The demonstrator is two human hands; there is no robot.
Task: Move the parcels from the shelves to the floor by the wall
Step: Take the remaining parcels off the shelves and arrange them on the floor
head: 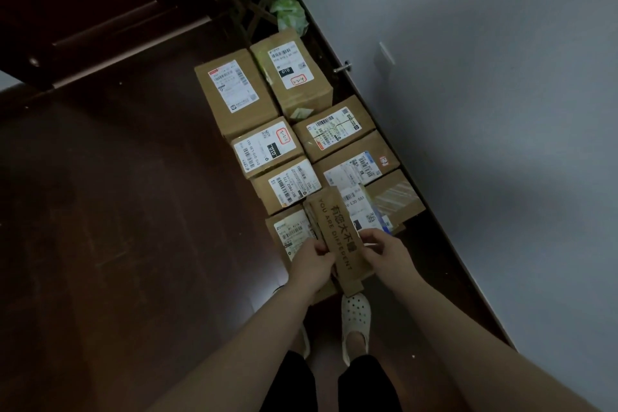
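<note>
— Along the wall [501, 77], on the floor [117, 211], what's there?
— Parcels [267, 147] in two rows, labels up, the right row nearest the wall.
— And the hands?
— Both grip one narrow parcel [337, 234] printed YOU ARE DIFFERENT, above the rows' near end: left hand [312, 261] curled round its left edge, right hand [384, 249] pinching its right edge
</note>
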